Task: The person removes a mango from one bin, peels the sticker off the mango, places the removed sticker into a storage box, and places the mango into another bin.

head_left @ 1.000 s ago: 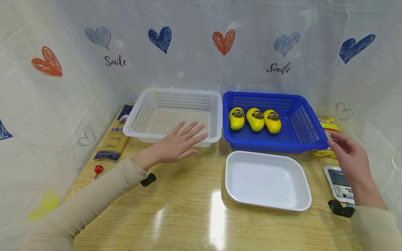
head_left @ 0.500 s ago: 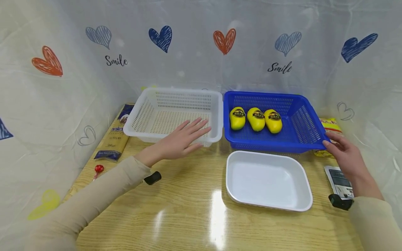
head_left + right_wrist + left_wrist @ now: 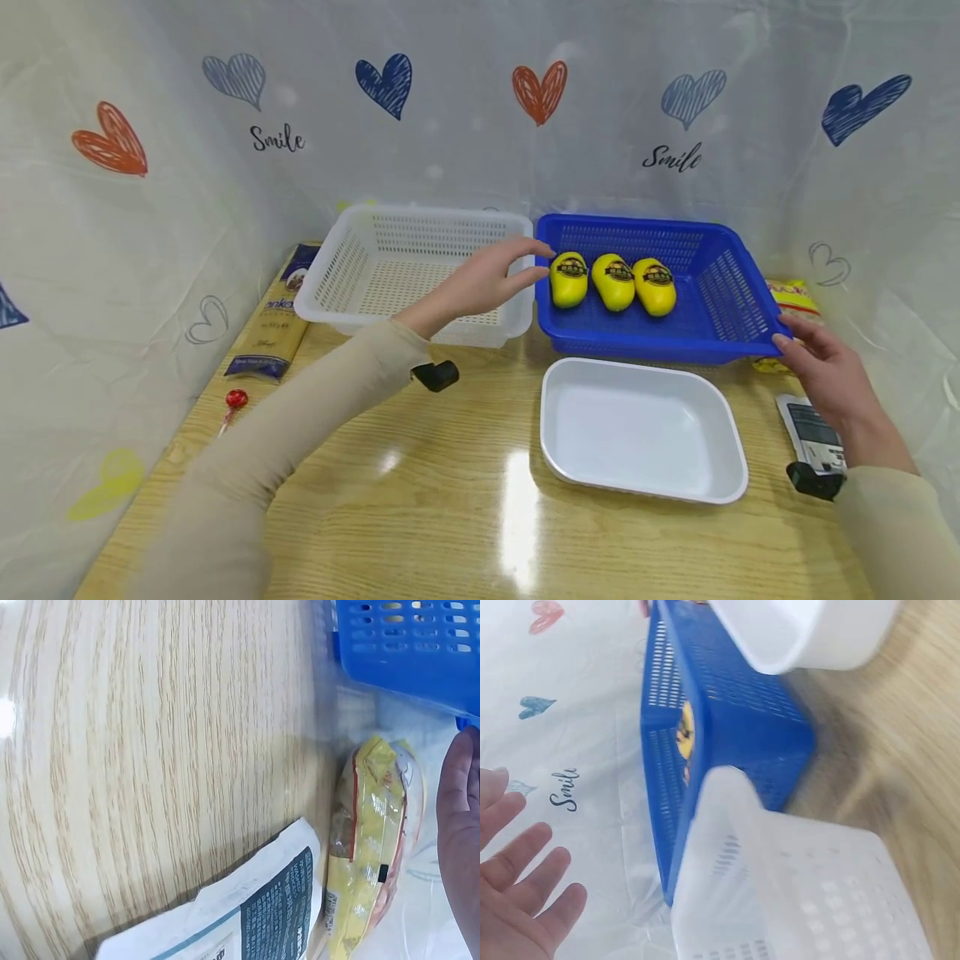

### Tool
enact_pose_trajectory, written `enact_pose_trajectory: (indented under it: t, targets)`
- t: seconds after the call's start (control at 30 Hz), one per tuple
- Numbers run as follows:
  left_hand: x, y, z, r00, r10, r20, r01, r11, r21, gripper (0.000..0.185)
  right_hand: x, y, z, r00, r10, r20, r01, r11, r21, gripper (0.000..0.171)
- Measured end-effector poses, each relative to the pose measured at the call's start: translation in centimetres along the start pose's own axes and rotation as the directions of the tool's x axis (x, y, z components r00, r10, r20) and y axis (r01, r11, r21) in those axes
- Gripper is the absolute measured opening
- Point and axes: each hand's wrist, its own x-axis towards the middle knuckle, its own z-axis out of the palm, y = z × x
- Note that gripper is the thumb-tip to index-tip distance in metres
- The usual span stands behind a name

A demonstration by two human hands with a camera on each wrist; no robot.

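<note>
Three yellow mangoes with black labels lie side by side in the blue basket. My left hand hovers over the right side of the white basket, fingertips close to the leftmost mango. Its fingers are spread and hold nothing, as the left wrist view also shows. At the blue basket's right front corner, my right hand grips the rim between thumb and fingers. The right wrist view catches that hand only in part, at the edge.
A white tray stands in front of the blue basket. On the right lie a yellow packet and a silver-and-dark pouch. A pasta bag and a red lollipop lie on the left. A printed curtain hangs behind.
My left hand has moved right and away from me, from above the white basket's front toward the leftmost mango. My right hand has come onto the blue basket's corner and taken hold.
</note>
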Motion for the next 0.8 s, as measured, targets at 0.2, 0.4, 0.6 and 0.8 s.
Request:
enact_pose_trajectory:
  t: [0.2,0.4,0.6,0.8]
  targets:
    - [3.9,0.5,0.9,0.998,-0.064,-0.002,0.064,0.997,-0.054,0.035,0.2,-0.2,0.0,1.0,0.005,0.008,-0.005,1.0,0.007,0.064]
    - [7.1,1.3,2.3,0.984,-0.177,0.002,0.173,0.959,-0.225,0.035,0.1,0.0,-0.1,0.999,0.01,0.037,-0.015,0.989,0.149,0.063]
    - [9.0,2.0,3.8,0.955,-0.295,-0.028,0.266,0.893,-0.362,0.035,0.2,0.4,-0.1,0.998,-0.024,0.064,-0.001,0.929,0.369,0.06]
    - [10.7,2.3,5.9,0.898,-0.44,-0.023,0.382,0.803,-0.457,0.033,0.2,0.7,0.0,0.995,-0.048,0.084,0.011,0.919,0.394,0.059]
